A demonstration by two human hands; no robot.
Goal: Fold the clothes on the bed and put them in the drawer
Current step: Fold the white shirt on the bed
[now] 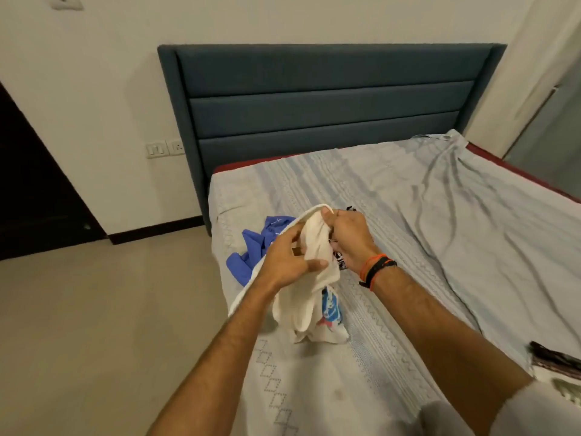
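White garment (309, 297) with a blue and red print, bunched, held up over the near left part of the bed (408, 215), its lower end touching the sheet. Left hand (289, 259) grips the cloth from the left, fingers curled round it. Right hand (345, 237) pinches the upper edge; bands on that wrist. Blue garment (254, 247) lies crumpled just behind, near the bed's left edge. Dark item, possibly more clothing, partly hidden under the right hand. Blue-grey headboard (330, 99) beyond.

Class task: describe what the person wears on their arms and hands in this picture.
Both forearms are bare, with no sleeves reaching them and no gloves. The right wrist carries an orange band and a black band, side by side. The left hand and its wrist wear nothing that shows.
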